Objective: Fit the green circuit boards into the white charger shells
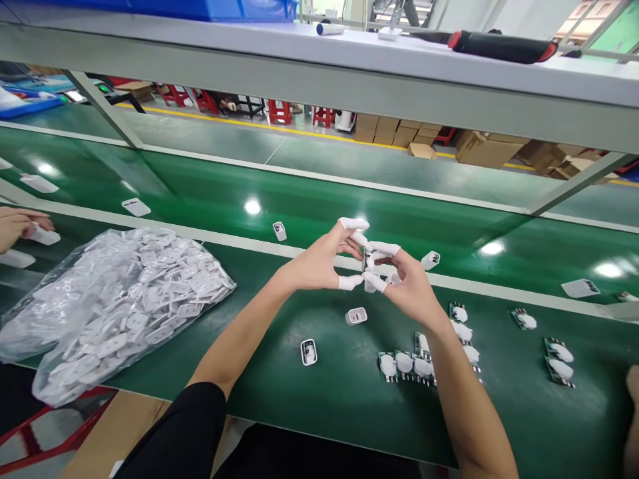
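Circuit board (364, 259) at mid-frame is pinched in the grip of left hand (317, 263) and right hand (413, 289), bare boards (404, 363) remaining lower right, one case (309, 352) apparently filled lower centre.

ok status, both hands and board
Left hand, right hand together at small green-and-white circuit board. Grip partly hidden. White rectangular plastic casing nearby, seemingly not blocking.

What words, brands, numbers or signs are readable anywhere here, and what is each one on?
None: no text can be read in this picture.
Small circuit boards on the bench: any markings are too small to read.
Cardboard boxes in the background: any print is too small or blurred.
Black-and-red handle on the shelf: no lettering can be made out.
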`<move>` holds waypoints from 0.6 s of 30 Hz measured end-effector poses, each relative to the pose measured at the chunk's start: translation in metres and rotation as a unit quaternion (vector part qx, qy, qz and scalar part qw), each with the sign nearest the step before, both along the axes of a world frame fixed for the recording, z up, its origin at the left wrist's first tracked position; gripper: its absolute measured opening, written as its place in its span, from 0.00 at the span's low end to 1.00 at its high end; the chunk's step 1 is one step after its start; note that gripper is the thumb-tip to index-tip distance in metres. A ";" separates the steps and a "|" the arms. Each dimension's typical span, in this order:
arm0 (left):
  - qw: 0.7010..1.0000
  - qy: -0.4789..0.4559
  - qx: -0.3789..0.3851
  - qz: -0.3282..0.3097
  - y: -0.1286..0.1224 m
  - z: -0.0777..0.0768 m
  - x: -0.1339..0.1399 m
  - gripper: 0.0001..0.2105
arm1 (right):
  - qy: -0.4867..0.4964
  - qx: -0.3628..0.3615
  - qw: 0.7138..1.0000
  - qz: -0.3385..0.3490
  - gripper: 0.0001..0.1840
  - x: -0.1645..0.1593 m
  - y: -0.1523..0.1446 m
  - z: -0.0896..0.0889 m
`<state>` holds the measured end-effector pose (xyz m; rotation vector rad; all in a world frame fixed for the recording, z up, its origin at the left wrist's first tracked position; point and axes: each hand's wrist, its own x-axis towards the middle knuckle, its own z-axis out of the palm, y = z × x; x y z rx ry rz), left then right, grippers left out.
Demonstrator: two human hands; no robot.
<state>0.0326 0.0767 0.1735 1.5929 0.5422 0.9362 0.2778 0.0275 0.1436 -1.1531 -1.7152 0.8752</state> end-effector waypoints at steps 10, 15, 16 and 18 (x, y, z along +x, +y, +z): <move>0.951 0.169 0.003 0.260 0.101 -0.115 -0.025 0.33 | 0.266 -0.110 0.958 -0.001 0.19 0.005 0.025 -0.018; 0.952 0.181 -0.021 0.247 0.112 -0.146 -0.029 0.22 | 0.290 -0.113 0.950 -0.003 0.21 0.009 0.026 -0.016; 0.952 0.179 -0.021 0.248 0.113 -0.145 -0.029 0.22 | 0.303 -0.122 0.945 -0.007 0.21 0.009 0.026 -0.015; 0.954 0.167 -0.015 0.250 0.111 -0.138 -0.029 0.24 | 0.320 -0.141 0.937 -0.019 0.21 0.008 0.026 -0.014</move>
